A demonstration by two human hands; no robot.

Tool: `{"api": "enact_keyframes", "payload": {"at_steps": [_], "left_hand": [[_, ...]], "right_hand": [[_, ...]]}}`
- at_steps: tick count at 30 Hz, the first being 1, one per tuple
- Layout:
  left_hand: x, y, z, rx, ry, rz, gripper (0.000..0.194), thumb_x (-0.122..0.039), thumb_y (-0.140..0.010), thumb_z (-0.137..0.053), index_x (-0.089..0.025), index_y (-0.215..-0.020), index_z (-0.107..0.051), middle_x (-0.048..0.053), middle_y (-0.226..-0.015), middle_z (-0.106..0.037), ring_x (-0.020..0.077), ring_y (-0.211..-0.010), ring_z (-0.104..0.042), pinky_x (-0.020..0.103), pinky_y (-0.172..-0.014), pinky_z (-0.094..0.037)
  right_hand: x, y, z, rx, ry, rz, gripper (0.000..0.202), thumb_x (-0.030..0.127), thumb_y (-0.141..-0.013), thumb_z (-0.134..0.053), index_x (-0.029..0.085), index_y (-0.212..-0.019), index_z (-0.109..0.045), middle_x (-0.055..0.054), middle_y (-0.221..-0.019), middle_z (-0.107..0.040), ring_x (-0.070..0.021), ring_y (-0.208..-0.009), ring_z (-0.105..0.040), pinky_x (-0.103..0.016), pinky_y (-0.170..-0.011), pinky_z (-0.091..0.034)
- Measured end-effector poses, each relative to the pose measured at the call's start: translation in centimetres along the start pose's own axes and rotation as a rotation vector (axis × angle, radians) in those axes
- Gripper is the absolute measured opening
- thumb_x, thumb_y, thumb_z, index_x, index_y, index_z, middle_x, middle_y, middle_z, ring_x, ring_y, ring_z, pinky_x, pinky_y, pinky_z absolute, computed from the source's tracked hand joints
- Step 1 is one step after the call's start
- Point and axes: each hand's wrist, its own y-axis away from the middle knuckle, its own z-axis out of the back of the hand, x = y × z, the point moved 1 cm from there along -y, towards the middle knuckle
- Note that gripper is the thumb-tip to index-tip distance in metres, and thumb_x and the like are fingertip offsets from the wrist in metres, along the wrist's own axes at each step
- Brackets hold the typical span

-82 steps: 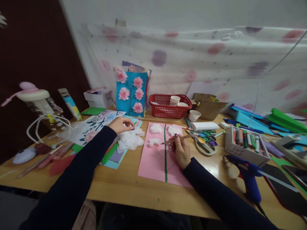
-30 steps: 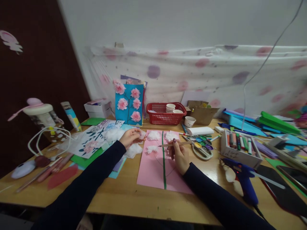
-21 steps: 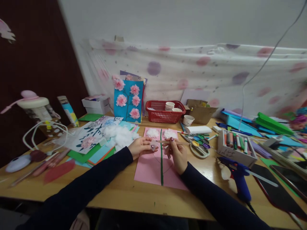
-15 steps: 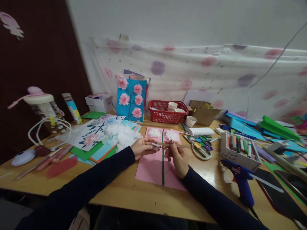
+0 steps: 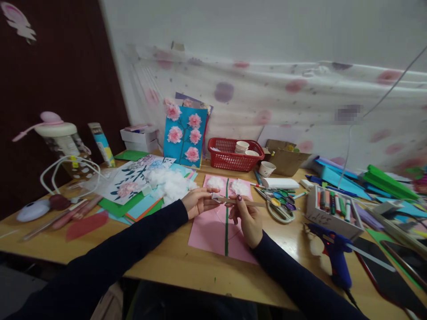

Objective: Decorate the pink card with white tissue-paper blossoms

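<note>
My right hand [image 5: 248, 218] pinches a thin, flat, light-brown stick [image 5: 256, 203] that points left. A small white piece [image 5: 217, 197] with dark marks sits at the stick's left end. My left hand [image 5: 200, 202] holds that white piece at its fingertips, its other fingers loosely curled. Below both hands lies a pink sheet [image 5: 208, 235] with a green strip [image 5: 227, 235] down its middle. Two white cotton tufts, one on the left [image 5: 215, 182] and one on the right [image 5: 239, 186], rest on its upper part. A thin curved line shows on the pink sheet.
White stuffing [image 5: 171, 184] lies on coloured papers at the left. Behind stand a blue flower picture [image 5: 185, 129] and a red basket [image 5: 233, 155] with paper cups. To the right are scissors [image 5: 282, 213], a marker box [image 5: 333, 218], a blue glue gun [image 5: 333, 249] and phones [image 5: 380, 280].
My left fingers have loosened and spread a little around the white piece, which is tilted differently and shows more. My right hand keeps its pinch on the stick. The view has shifted slightly.
</note>
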Motion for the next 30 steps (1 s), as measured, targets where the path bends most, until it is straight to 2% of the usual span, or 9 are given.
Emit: {"api": "enact_keyframes", "payload": {"at_steps": [8, 12, 15, 18, 21, 24, 30], "left_hand": [[-0.1, 0.2, 0.2, 0.046, -0.094, -0.072, 0.028, -0.014, -0.068, -0.07, -0.012, -0.094, -0.06, 0.009, -0.084, -0.071, 0.0158, -0.077, -0.068, 0.031, -0.085, -0.047], [-0.1, 0.0, 0.3, -0.038, -0.14, -0.115, 0.027, -0.011, -0.063, -0.073, -0.011, -0.088, -0.062, 0.006, -0.077, -0.071, 0.0143, -0.071, -0.067, 0.029, -0.08, -0.049], [-0.1, -0.4, 0.7, -0.077, -0.183, -0.183, 0.029, -0.013, -0.06, -0.077, -0.01, -0.084, -0.061, 0.006, -0.075, -0.071, 0.0143, -0.069, -0.067, 0.029, -0.077, -0.05], [-0.2, -0.7, 1.1, -0.036, -0.257, -0.241, 0.034, -0.019, -0.056, -0.08, -0.009, -0.083, -0.06, 0.009, -0.077, -0.072, 0.0159, -0.07, -0.068, 0.029, -0.075, -0.049], [-0.2, -0.8, 1.3, 0.025, -0.382, -0.234, 0.041, -0.025, -0.056, -0.081, -0.01, -0.088, -0.059, 0.011, -0.079, -0.072, 0.0174, -0.072, -0.068, 0.024, -0.064, -0.048], [-0.1, -0.6, 1.2, 0.073, -0.489, -0.205, 0.047, -0.028, -0.057, -0.08, -0.011, -0.094, -0.056, 0.01, -0.078, -0.073, 0.0165, -0.07, -0.067, 0.021, -0.057, -0.043], [0.4, -0.3, 0.7, 0.17, -0.579, -0.191, 0.047, -0.031, -0.061, -0.077, -0.013, -0.098, -0.052, 0.007, -0.074, -0.072, 0.0152, -0.069, -0.066, 0.025, -0.065, -0.044]], "right_hand": [[-0.1, 0.0, -0.1, 0.019, 0.04, 0.0, 0.031, 0.045, -0.085, -0.051, 0.015, -0.085, -0.059, -0.004, -0.072, -0.065, -0.0078, -0.041, -0.05, -0.019, -0.032, -0.034], [0.1, 0.1, -0.1, 0.031, 0.035, -0.011, 0.032, 0.045, -0.084, -0.052, 0.014, -0.089, -0.06, -0.004, -0.071, -0.064, -0.0081, -0.042, -0.051, -0.018, -0.032, -0.035], [0.0, 0.1, 0.1, -0.01, -0.034, -0.041, 0.034, 0.047, -0.083, -0.052, 0.014, -0.084, -0.06, -0.002, -0.062, -0.062, -0.0081, -0.039, -0.05, -0.018, -0.032, -0.033], [-0.2, -0.3, 0.6, -0.115, -0.108, -0.074, 0.039, 0.052, -0.08, -0.052, 0.015, -0.072, -0.057, 0.003, -0.047, -0.052, -0.0065, -0.033, -0.042, -0.016, -0.028, -0.028], [-0.4, -0.8, 0.9, -0.18, -0.113, -0.095, 0.041, 0.055, -0.078, -0.053, 0.016, -0.066, -0.053, 0.006, -0.041, -0.045, -0.0054, -0.03, -0.036, -0.015, -0.027, -0.024], [-0.5, -0.8, 0.9, -0.151, -0.075, -0.104, 0.041, 0.055, -0.079, -0.052, 0.016, -0.065, -0.053, 0.006, -0.04, -0.044, -0.0051, -0.03, -0.034, -0.016, -0.028, -0.023], [-0.2, -0.2, 0.3, -0.051, -0.001, -0.101, 0.043, 0.055, -0.083, -0.047, 0.016, -0.065, -0.052, 0.006, -0.039, -0.041, -0.0055, -0.032, -0.032, -0.018, -0.031, -0.023]]}}
